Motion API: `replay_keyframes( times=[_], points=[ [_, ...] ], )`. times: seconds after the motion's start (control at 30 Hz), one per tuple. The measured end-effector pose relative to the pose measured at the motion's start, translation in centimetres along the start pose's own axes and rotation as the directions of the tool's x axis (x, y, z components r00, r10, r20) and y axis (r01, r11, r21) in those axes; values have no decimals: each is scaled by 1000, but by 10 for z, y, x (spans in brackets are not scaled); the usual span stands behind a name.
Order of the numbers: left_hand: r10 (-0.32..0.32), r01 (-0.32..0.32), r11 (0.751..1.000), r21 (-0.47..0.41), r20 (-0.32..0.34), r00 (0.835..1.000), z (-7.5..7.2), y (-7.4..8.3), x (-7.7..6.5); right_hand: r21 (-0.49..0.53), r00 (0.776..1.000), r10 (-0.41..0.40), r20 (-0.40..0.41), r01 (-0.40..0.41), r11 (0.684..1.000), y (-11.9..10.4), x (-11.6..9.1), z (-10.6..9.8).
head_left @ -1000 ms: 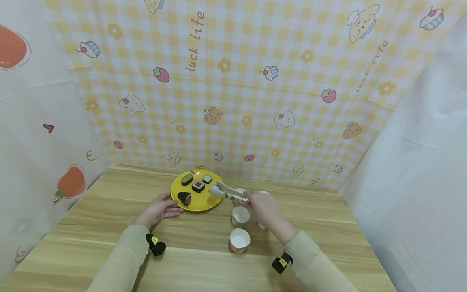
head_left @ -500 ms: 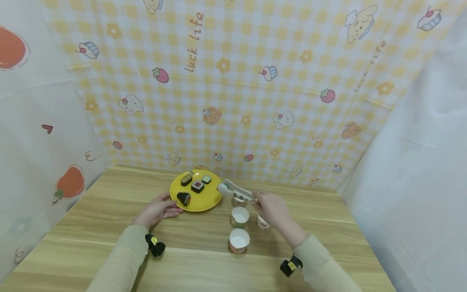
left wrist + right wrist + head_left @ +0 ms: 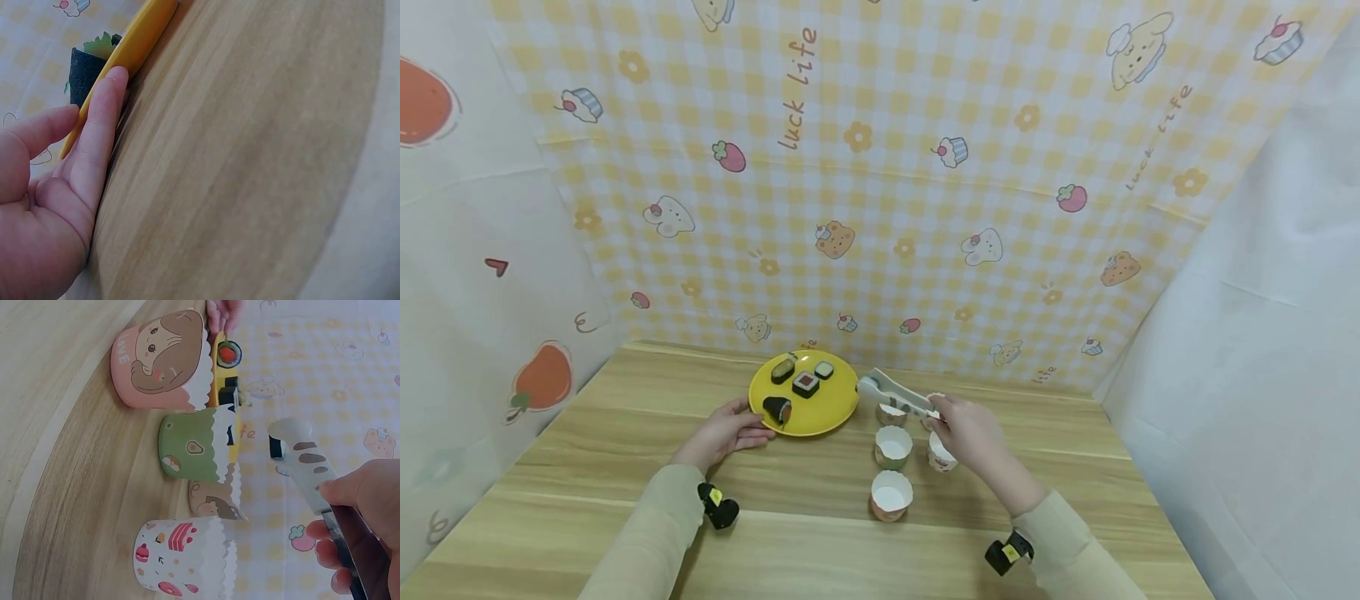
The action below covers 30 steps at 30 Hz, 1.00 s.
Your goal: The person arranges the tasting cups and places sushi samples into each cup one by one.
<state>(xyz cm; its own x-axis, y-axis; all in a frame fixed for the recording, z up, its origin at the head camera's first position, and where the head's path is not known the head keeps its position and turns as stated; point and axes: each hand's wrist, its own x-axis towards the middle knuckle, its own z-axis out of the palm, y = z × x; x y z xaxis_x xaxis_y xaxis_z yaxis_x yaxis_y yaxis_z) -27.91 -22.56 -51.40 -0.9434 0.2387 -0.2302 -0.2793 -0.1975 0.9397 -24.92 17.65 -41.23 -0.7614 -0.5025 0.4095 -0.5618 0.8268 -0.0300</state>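
My left hand (image 3: pixel 726 429) pinches the left rim of a yellow plate (image 3: pixel 820 417), thumb above and fingers beneath. On the plate lie several toy sushi pieces, among them a square roll (image 3: pixel 806 384) and a cone-shaped hand roll (image 3: pixel 777 408). In my right hand (image 3: pixel 970 429) are pale tongs (image 3: pixel 895 393) with paw-shaped tips. Seen from the right wrist, a small dark-sided sushi piece (image 3: pixel 275 447) is clasped at those tips; most of it is hidden. The tongs hang above the far paper cup (image 3: pixel 892 414), just right of the plate.
Right of the plate stand a green paper cup (image 3: pixel 893 450) and a pink one (image 3: pixel 891 498), nearest me. A white printed cup (image 3: pixel 942 453) is beside the green one; another is partly hidden behind my right hand. A patterned cloth (image 3: pixel 880 250) hangs behind the table.
My right hand has moved right with the tongs and the sushi piece, from over the plate's right side to above the far cup. My left hand and the plate stay put.
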Motion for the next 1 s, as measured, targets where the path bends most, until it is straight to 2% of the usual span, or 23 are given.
replay_keyframes(
  times=[0.37, 1.0],
  points=[
    [5, -5, 1000, 0, 2, 1000, 1, 0, -2, 16, 999, 19, -31, -19, 1000, 8, -9, 0],
    [-8, 8, 1000, 1, -4, 1000, -1, -1, 0, 34, 995, 93, -22, -92, 995, 21, -20, -3]
  ],
)
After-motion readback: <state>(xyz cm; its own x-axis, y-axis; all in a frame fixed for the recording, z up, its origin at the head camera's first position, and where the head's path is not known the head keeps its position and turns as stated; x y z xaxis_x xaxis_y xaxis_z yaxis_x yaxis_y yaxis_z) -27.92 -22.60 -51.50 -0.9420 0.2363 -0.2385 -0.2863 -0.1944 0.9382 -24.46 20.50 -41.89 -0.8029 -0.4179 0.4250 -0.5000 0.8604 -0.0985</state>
